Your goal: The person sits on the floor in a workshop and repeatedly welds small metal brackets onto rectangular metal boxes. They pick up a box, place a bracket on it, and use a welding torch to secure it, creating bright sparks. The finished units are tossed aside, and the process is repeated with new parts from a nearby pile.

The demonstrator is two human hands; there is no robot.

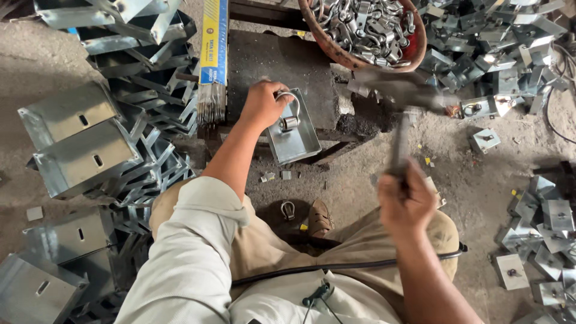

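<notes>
My left hand [263, 103] grips a metal U-shaped shackle [290, 113] that stands on a shallow galvanised tray-like bracket [303, 141] lying on a dark steel block [282, 63]. My right hand [407, 201] is closed around the handle of a hammer [401, 105]. The hammer's head is blurred and raised to the right of the bracket, above the ground. A second loose shackle [288, 209] lies on the floor between my knees.
A round basket [336, 54] full of shackles sits at the top. Piles of folded galvanised brackets [84, 138] lie at left, smaller plates [540, 240] at right. A pack of welding rods [213, 66] rests beside the block. A black cable [336, 266] crosses my lap.
</notes>
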